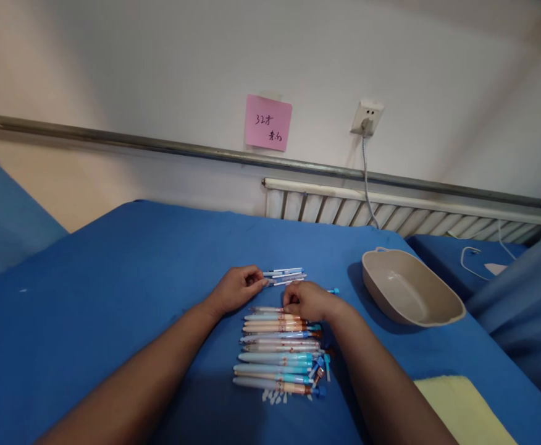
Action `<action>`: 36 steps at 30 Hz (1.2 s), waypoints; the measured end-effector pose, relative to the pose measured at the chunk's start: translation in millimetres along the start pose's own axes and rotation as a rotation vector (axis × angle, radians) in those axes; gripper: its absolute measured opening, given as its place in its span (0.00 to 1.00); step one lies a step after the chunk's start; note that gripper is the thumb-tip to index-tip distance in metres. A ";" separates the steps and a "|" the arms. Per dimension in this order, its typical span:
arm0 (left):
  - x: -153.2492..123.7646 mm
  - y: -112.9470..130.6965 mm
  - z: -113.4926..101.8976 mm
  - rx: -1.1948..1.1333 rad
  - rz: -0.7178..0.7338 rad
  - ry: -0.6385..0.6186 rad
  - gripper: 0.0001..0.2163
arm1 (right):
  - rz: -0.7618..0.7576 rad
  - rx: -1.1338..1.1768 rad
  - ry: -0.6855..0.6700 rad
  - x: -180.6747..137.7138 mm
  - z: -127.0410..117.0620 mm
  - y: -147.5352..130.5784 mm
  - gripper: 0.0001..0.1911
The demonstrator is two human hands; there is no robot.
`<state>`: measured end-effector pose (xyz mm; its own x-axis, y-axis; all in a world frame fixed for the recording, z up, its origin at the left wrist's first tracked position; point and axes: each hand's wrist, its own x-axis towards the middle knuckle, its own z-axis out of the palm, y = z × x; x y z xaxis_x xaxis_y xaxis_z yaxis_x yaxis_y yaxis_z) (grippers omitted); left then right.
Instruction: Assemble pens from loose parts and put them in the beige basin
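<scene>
Thin blue-and-white pen refills (288, 276) lie in a small bunch on the blue cloth. My left hand (239, 288) is at their left ends, with thumb and forefinger closed on the tip of one. Just below, my right hand (311, 300) is pinched at the right part of a pale pen (265, 309), the topmost in the row; its fingers hide that end. Several pens with blue, peach and white barrels (275, 358) lie side by side toward me. A small blue piece (334, 290) shows beyond my right hand.
Small blue and brown pieces (319, 368) lie at the pens' right ends, and white bits (275, 396) near the lowest pen. A beige basin (409, 287) stands right, above a yellow cloth (462, 408). Behind the blue-covered table (182, 247) are a radiator (339, 207) and a rail.
</scene>
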<state>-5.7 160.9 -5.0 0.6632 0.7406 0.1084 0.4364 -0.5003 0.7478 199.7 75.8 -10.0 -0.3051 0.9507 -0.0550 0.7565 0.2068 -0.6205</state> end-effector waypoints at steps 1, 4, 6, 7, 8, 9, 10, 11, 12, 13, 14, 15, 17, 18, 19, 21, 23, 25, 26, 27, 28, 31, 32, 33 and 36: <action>0.1 -0.4 0.1 -0.014 0.001 0.001 0.15 | -0.005 0.010 0.000 -0.5 -0.3 -1.2 0.03; 0.0 -0.6 0.5 -0.035 0.013 -0.003 0.15 | 0.020 0.038 -0.016 -1.7 0.6 -4.0 0.04; -0.1 0.1 0.9 -0.038 0.011 -0.013 0.15 | 0.049 0.054 -0.044 -1.8 2.7 -4.4 0.06; -0.2 0.7 1.0 -0.039 0.008 -0.015 0.15 | 0.057 0.060 -0.059 -1.5 4.0 -3.9 0.07; -0.3 1.6 1.0 -0.040 0.005 -0.017 0.15 | 0.057 0.067 -0.072 -0.9 5.5 -2.8 0.08; -0.4 2.6 0.8 -0.044 0.004 -0.019 0.15 | 0.050 0.083 -0.075 0.0 7.0 -1.1 0.08; -0.6 3.6 0.5 -0.054 0.004 -0.019 0.14 | 0.036 0.114 -0.068 1.3 8.6 1.2 0.08; -0.7 4.6 -0.1 -0.068 0.007 -0.019 0.14 | 0.020 0.167 -0.053 2.8 10.0 3.8 0.07; -0.9 5.5 -0.7 -0.084 0.013 -0.020 0.14 | 0.012 0.244 -0.037 4.6 11.3 6.8 0.07; -1.1 6.1 -1.2 -0.101 0.022 -0.024 0.14 | 0.016 0.338 -0.020 6.5 12.3 9.8 0.07; -1.2 6.3 -1.7 -0.114 0.031 -0.030 0.14 | 0.032 0.433 -0.004 8.4 13.0 12.8 0.07; -1.2 6.2 -2.0 -0.122 0.041 -0.038 0.14 | 0.055 0.514 0.014 10.1 13.2 15.7 0.08; -1.0 5.4 -1.9 -0.118 0.066 -0.059 0.14 | 0.100 0.613 0.061 13.0 13.0 20.6 0.09; -0.8 5.0 -1.6 -0.108 0.082 -0.064 0.13 | 0.110 0.635 0.087 14.1 12.8 22.5 0.09; -0.6 4.9 -1.1 -0.091 0.095 -0.067 0.12 | 0.109 0.649 0.110 15.0 12.6 24.2 0.09; -0.2 5.7 -0.1 -0.044 0.099 -0.066 0.13 | 0.095 0.661 0.149 16.2 12.7 26.8 0.09; -0.2 8.0 0.4 0.006 0.063 -0.070 0.15 | 0.084 0.655 0.180 17.0 13.3 28.6 0.09; -0.5 10.5 0.5 0.046 0.050 -0.037 0.15 | 0.085 0.646 0.200 17.5 14.2 30.1 0.09; -0.6 11.3 0.5 0.060 0.072 -0.011 0.16 | 0.084 0.643 0.204 17.6 14.6 30.8 0.10; -0.7 11.7 0.4 0.068 0.106 0.010 0.19 | 0.082 0.644 0.207 17.7 15.1 31.5 0.10; -0.6 11.7 0.4 0.070 0.141 0.020 0.21 | 0.079 0.645 0.211 17.8 15.5 32.1 0.10; -0.2 9.5 0.1 0.086 0.143 -0.015 0.17 | 0.064 0.661 0.213 18.0 16.3 33.0 0.10; -0.1 8.7 0.0 0.100 0.114 -0.017 0.16 | 0.056 0.668 0.211 18.0 16.4 33.0 0.10; -0.2 8.2 -0.1 0.116 0.092 -0.001 0.17 | 0.047 0.675 0.211 18.0 16.4 32.7 0.10; -1.2 8.1 0.4 0.141 0.142 0.033 0.22 | 0.043 0.676 0.221 17.6 15.8 31.4 0.10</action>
<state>-2.7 155.7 0.7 0.7051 0.6709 0.2296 0.4222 -0.6573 0.6242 209.0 95.4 -42.8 -0.1046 0.9942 0.0253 0.2192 0.0478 -0.9745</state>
